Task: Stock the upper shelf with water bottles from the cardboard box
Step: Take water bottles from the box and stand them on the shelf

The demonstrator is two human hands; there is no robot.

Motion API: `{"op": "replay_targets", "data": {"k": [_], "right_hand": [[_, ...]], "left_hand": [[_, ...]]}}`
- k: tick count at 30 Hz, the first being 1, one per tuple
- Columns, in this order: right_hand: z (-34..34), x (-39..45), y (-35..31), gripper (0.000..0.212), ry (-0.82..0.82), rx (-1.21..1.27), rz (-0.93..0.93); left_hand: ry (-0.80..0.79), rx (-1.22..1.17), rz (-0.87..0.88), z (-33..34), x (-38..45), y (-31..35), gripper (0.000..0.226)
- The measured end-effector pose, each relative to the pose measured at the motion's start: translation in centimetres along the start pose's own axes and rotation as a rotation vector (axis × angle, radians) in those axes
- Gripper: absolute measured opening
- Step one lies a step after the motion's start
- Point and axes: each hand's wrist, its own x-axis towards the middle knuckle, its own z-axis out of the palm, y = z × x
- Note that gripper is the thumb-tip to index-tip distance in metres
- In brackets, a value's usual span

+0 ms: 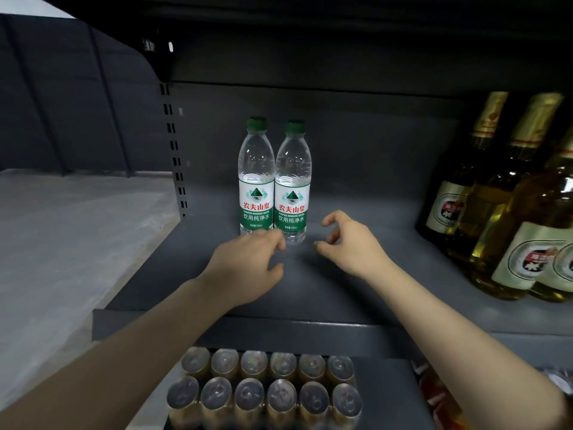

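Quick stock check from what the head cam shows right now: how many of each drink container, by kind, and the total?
Water bottles, green caps, upright on the upper shelf: 2
Amber glass bottles, on the same shelf at right, partly cut off by the frame: at least 4
Cans, on the shelf below, two rows of six: 12
Total in view: at least 18

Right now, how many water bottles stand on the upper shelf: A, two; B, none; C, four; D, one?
A: two water bottles stand upright side by side on the shelf, with both hands empty just in front of them.
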Motion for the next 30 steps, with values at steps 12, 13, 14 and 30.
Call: {"op": "replay_targets", "data": {"k": [12,13,14,30], "right_hand": [[-2.7,-5.9,1.0,0.030,-0.001,0.020,-0.030],[-2.9,-6.3,1.0,0.031,-0.003,0.023,-0.029],[-3.0,-6.7,1.1,0.031,-0.006,0.025,-0.029],[-2.9,-14.2,-0.6,0.026,-0.001,0.032,-0.009]], "left_hand": [[-0.003,0.023,-0.037,-0.5,-4.1,3.9,0.025],[-0.004,0.024,-0.042,-0.6,-4.5,4.2,0.025],[-0.004,0.023,-0.046,-0.7,-4.8,4.5,0.025],[-0.030,0.012,-0.050,-1.0,-12.6,6.2,0.023]]}}
